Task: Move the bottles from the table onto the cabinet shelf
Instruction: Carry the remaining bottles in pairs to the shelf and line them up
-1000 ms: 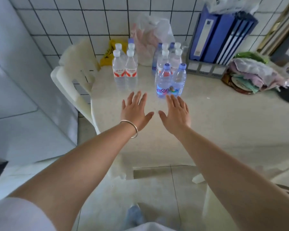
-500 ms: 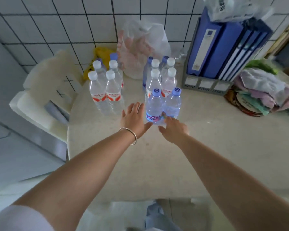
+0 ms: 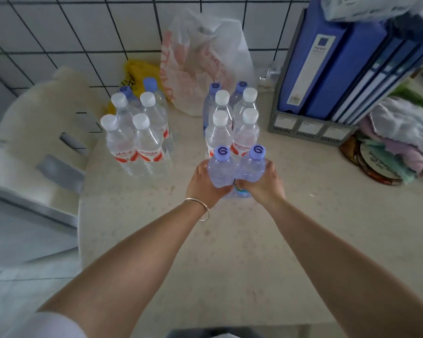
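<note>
Bottles on table, left hand [image 3: 203, 185] wrapping left blue-capped bottle [image 3: 221, 169], right hand [image 3: 264, 184] wrapping right blue-capped bottle [image 3: 252, 165]

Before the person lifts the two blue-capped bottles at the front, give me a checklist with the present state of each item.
1. Left hand wrapped round the left blue-capped bottle: ok.
2. Right hand wrapped round the right blue-capped bottle: ok.
3. Both bottles upright with caps on: ok.
4. Clearance from the white-capped bottles right behind: not ok, they stand very close; touching or not cannot be told.
5. Firmness of each grip: cannot tell, the fingers on the far side are hidden.
6. Cabinet shelf free to receive them: cannot tell, it is out of view.
</note>
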